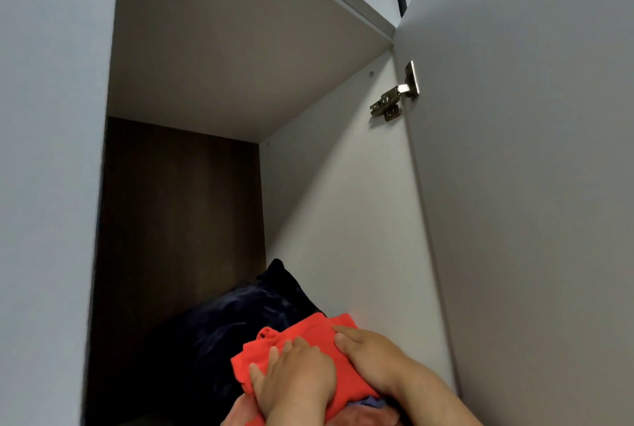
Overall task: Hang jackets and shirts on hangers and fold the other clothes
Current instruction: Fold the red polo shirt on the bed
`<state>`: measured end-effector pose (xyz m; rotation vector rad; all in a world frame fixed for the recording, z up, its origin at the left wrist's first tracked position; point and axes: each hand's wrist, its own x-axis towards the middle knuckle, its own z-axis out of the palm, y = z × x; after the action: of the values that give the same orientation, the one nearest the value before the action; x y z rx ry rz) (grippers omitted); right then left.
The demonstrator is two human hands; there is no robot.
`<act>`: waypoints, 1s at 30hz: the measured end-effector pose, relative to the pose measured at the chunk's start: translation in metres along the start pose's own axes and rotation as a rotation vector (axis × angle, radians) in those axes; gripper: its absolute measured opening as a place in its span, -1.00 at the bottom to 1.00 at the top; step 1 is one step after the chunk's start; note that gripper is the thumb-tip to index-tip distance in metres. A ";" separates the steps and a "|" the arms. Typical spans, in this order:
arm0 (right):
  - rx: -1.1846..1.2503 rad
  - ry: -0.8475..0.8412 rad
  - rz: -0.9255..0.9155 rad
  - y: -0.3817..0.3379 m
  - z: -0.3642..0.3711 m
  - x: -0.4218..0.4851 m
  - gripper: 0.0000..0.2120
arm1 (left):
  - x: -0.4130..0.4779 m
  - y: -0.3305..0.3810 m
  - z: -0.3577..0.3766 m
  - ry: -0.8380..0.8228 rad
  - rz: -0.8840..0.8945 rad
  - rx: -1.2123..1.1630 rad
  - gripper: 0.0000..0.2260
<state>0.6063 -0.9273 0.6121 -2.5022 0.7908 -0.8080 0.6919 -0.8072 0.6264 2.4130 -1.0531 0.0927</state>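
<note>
Palms do the work at this moment: the left hand (295,377) lies flat on top of a folded orange-red garment (302,340), fingers straight and spread toward the back of the cupboard, and the right hand (367,353) lies beside it on the same cloth, fingers extended and close together near the garment's right edge; neither hand curls round or pinches anything, both simply press down. The garment sits on top of a small stack, with a sliver of bluish cloth (372,401) and something pinkish (363,417) showing under its near edge, though what those pieces are cannot be told. Behind and to the left of the stack, touching it, slumps a dark navy velvety cushion (247,319). All this rests low inside an open wardrobe compartment, close against the pale right side panel (343,219), under a shelf board (240,65), with a dark brown back panel (178,219) behind and the open door (531,185) hanging on a metal hinge (394,96) to the right. The step in hand looks like stowing folded clothes, so to do it well, keep the pressure even across both palms so the folds stay square, slide the stack rather than shove it, and watch that the cushion does not ruck the far edge or tip the pile leftward
</note>
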 end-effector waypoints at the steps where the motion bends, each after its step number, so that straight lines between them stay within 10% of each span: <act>1: 0.016 -0.014 0.007 0.000 0.001 0.001 -0.58 | 0.001 0.000 0.001 -0.008 0.003 0.006 -0.51; 21: 0.064 0.622 -0.110 0.007 -0.011 -0.102 -0.65 | -0.079 -0.006 -0.002 0.547 0.337 -0.386 -0.70; 30: -0.230 0.501 0.075 0.021 0.018 -0.218 -0.25 | -0.110 -0.001 0.048 0.585 0.675 -0.476 -0.71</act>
<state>0.4625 -0.8054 0.4998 -2.4682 1.1902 -1.4161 0.6099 -0.7557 0.5563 1.3998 -1.3495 0.6498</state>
